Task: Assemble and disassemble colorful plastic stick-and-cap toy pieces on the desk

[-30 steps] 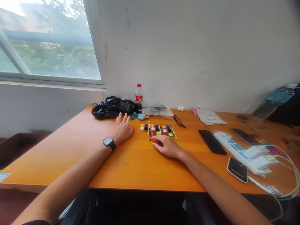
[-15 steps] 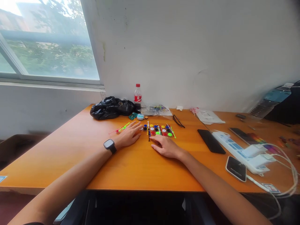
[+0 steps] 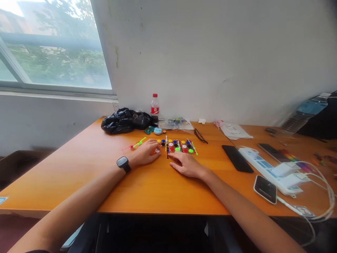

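Note:
My left hand [image 3: 144, 153] is curled around a small white disc [image 3: 157, 150], which shows between thumb and fingertips. To its right lie rows of small coloured discs, among them a blue disc [image 3: 163, 141], a red disc [image 3: 171, 149] and a green disc [image 3: 191, 151]. Thin coloured sticks lie between them. My right hand [image 3: 186, 165] rests on the table with thumb and index finger apart. Its index fingertip is at the lower end of a dark stick [image 3: 167, 153]. Left of my left hand lie a green stick [image 3: 139, 142] and a red disc [image 3: 132, 147].
Behind are a black plastic bag [image 3: 123, 121], a cola bottle [image 3: 154, 108] and clear plastic packaging [image 3: 172, 123]. Black-framed glasses [image 3: 200, 136] lie right of the discs. Further right are a black phone [image 3: 237, 159], a power strip [image 3: 265, 168] with cables and a charging phone [image 3: 265, 189].
My left hand's fingers have curled in from being stretched out, and the white disc has moved slightly towards me with them. My right hand has stayed in place.

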Demonstrator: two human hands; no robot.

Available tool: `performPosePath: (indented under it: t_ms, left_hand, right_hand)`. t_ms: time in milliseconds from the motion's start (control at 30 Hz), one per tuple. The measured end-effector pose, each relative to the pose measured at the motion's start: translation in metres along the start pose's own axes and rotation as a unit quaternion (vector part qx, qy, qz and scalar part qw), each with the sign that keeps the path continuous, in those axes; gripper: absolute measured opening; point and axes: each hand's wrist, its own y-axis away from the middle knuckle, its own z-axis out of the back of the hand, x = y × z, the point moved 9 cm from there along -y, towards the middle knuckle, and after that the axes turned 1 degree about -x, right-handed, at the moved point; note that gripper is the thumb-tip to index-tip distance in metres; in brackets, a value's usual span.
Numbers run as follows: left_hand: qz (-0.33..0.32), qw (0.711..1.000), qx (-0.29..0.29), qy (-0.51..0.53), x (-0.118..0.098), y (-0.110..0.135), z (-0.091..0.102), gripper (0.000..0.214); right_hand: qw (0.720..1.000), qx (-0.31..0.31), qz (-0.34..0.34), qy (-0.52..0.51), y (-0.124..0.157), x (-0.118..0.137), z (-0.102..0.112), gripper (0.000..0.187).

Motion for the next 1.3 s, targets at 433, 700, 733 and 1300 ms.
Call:
performPosePath:
  t_ms: [433, 700, 733, 1300]
  left_hand:
    - [-0.061, 0.997, 0.036, 0.035, -0.027, -0.001, -0.006, 0.026]
    - [-0.083, 0.995, 0.059, 0.015, -0.035, -0.001, -0.007, 0.027]
    - [-0.081, 0.995, 0.06, 0.011, -0.035, -0.001, -0.007, 0.028]
    - [-0.071, 0.993, 0.084, -0.045, -0.024, 0.006, -0.022, 0.048]
  right_hand:
    - [1.0, -0.017, 0.013, 0.015, 0.0, 0.007, 0.0, 0.043]
    - [0.999, -0.021, 0.041, 0.005, 0.001, 0.011, 0.001, 0.035]
    - [0.999, -0.025, 0.042, 0.001, 0.001, 0.012, 0.002, 0.033]
    - [0.992, -0.03, 0.058, -0.11, 0.0, 0.019, 0.006, 0.023]
